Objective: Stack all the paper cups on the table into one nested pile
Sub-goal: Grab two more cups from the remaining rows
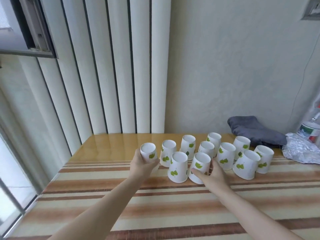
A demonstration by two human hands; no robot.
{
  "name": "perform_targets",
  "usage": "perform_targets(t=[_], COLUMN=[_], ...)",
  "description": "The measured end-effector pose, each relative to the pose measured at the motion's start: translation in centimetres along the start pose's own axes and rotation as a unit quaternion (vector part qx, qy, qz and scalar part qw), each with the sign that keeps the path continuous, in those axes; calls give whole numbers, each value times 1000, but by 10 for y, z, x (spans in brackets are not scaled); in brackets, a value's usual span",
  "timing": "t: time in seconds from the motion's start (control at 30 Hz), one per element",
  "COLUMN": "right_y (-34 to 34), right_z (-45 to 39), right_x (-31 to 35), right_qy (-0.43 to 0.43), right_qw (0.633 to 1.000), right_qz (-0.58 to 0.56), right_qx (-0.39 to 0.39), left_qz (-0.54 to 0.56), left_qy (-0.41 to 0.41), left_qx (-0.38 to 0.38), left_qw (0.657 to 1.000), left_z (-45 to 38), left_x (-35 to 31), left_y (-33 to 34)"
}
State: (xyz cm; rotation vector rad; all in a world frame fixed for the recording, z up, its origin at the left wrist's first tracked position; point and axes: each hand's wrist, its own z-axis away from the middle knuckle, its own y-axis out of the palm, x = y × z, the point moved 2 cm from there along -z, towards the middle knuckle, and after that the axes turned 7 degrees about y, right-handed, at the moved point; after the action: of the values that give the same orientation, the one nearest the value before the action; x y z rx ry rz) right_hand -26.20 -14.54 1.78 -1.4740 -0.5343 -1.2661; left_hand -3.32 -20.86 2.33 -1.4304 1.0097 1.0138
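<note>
Presently we note a grey cloth (pixel 256 134) and crumpled foil (pixel 301 151) at about 2 o'clock from the cups (pixel 225 156), neither blocking them. Our table (pixel 155 213) carries a striped cover; ribbed blinds (pixel 107 66) and a pale wall (pixel 233 58) stand behind. Eleven cups sit mouth-down, bases up, axes near vertical, clustered mid-table. Our left hand (pixel 142 163) wraps the 9 o'clock cup (pixel 149 153); our right hand (pixel 213 174) grips the front centre cup (pixel 200 166).

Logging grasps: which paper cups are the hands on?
Left hand holds the leftmost cup; right hand holds the front-row middle cup.
</note>
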Motion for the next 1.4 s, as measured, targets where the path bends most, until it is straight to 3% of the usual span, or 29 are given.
perform_targets(t=[0.17, 0.3, 0.47, 0.67, 0.9, 1.1, 1.2, 1.33, 1.4], right_y=[-10, -33, -62, -92, -113, -100, -87, -77, -73], right_z=[23, 58, 111, 164, 206, 241, 251, 252, 251], right_x=[5, 11, 13, 19, 42, 57, 57, 52, 47], right_qy=[14, 12, 12, -6, -100, -181, -199, -200, -202], right_qw=[999, 999, 998, 995, 988, 966, 965, 963, 960], right_qz=[-15, -19, -50, -93, -121, -138, -95, -62, -50], right_qx=[-31, -39, -45, -40, -5, 120, 145, 171, 189], left_qz=[74, 86, 51, 31, 11, 13, 33, 48, 46], left_qy=[136, 176, 201, 165, 131, 111, 107, 87, 63], left_qx=[66, 177, 261, 292, 321, 315, 319, 403, 376], left_qw=[986, 964, 943, 941, 938, 942, 941, 910, 923], left_z=[42, 109, 194, 239, 258, 262, 259, 245, 231], left_x=[-78, -137, -156, -123, -87, -57, -49, -40, -37], left_y=[-25, -43, -60, -55, -39, -38, -44, -68, -82])
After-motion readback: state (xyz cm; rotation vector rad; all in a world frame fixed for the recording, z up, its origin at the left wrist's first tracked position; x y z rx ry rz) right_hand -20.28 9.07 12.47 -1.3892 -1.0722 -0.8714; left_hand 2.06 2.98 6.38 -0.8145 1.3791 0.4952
